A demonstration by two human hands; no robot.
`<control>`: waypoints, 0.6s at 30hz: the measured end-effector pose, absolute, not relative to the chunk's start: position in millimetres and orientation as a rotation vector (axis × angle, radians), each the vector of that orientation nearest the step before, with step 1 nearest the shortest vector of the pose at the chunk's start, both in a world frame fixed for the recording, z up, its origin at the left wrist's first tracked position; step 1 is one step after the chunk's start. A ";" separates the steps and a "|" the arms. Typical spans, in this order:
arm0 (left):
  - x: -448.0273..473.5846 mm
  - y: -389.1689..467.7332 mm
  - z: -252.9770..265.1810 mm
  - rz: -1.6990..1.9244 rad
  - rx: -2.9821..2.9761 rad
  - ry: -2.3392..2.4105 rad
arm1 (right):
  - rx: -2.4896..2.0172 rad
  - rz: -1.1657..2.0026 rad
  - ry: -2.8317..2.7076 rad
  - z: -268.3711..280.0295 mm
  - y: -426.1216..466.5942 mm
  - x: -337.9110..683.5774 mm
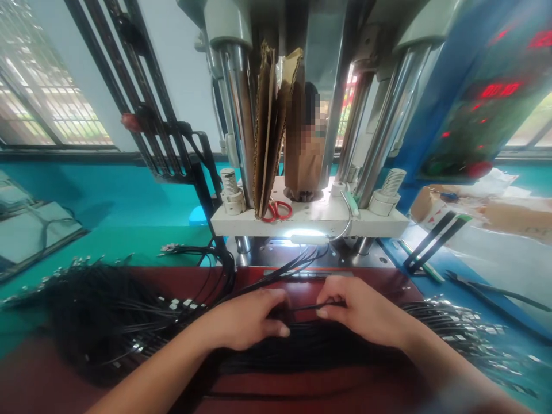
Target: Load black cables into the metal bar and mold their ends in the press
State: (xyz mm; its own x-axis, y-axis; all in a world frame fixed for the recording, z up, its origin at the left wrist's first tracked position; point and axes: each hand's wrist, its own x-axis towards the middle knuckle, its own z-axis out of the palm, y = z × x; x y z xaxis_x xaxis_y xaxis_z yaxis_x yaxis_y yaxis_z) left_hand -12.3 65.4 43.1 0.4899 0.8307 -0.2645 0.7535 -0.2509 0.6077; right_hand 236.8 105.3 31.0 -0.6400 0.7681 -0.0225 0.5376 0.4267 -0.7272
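A thick bundle of black cables (310, 348) lies crosswise on the reddish-brown work surface, below both hands. My right hand (362, 310) pinches a black cable (306, 307) between thumb and fingertips. That same cable runs leftward into the curl of my left hand (248, 319), whose fingers close loosely around it; their tips are in shadow. Silver metal ends (470, 322) fan out at the right of the bundle. Several more black cables (276, 270) rise from behind my left hand toward the press, under a bright lamp (308, 237).
A press with a white plate (366, 224) and steel columns (237, 115) stands ahead. Cardboard (265, 132) and red-handled scissors (278, 211) rest on the plate. A tangled cable pile (99, 316) is at left. Pliers (487, 290) lie at right, below a red-lit control panel (470, 126).
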 end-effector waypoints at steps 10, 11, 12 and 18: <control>-13.8 65.8 42.2 0.216 2.079 1.294 | -1.030 1.017 -2.541 34.4 101.6 236.6; -14.2 65.6 44.7 0.223 2.077 1.293 | -1.024 0.990 -2.543 35.7 100.8 236.7; -14.6 65.6 47.7 0.230 2.074 1.292 | -1.015 0.976 -2.542 37.1 100.1 236.9; -18.1 66.8 65.2 0.054 2.005 1.181 | -1.005 1.004 -2.525 44.3 95.7 238.3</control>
